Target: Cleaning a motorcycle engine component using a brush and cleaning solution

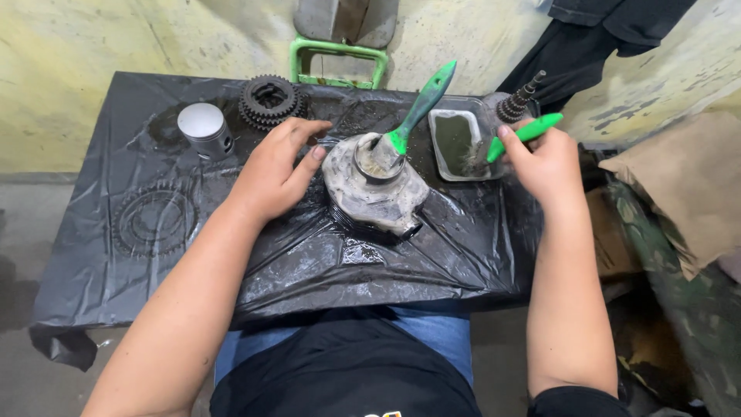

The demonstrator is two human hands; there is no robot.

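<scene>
The left hand (274, 166) lies flat on the black plastic sheet (309, 262) covering the desk, fingers spread, grip open and holding nothing, thumb just touching the grimy grey engine cylinder (376, 189) at the middle of the desk. A green-handled paintbrush (413, 116) stands tilted in the cylinder's bore, bristles down, handle leaning up and to the right, free of either hand. The right hand (544, 162) has its grip closed on a second green-handled brush (525, 133), whose bristles dip into a clear rectangular tray (457, 143) of dark liquid just right of the cylinder.

Behind the tray a geared shaft (519, 99) leans at the desk's far right corner (its lower end is hidden by the tray and the brush). At the far left sit a silver piston (204, 127) and, beside it, a stack of dark gears (268, 100); a large sprocket (154, 220) shows as a shape under the plastic. A green metal frame (338, 62) stands against the wall behind.

Counted: two brushes, one cylinder, one tray, one piston, one shaft.
</scene>
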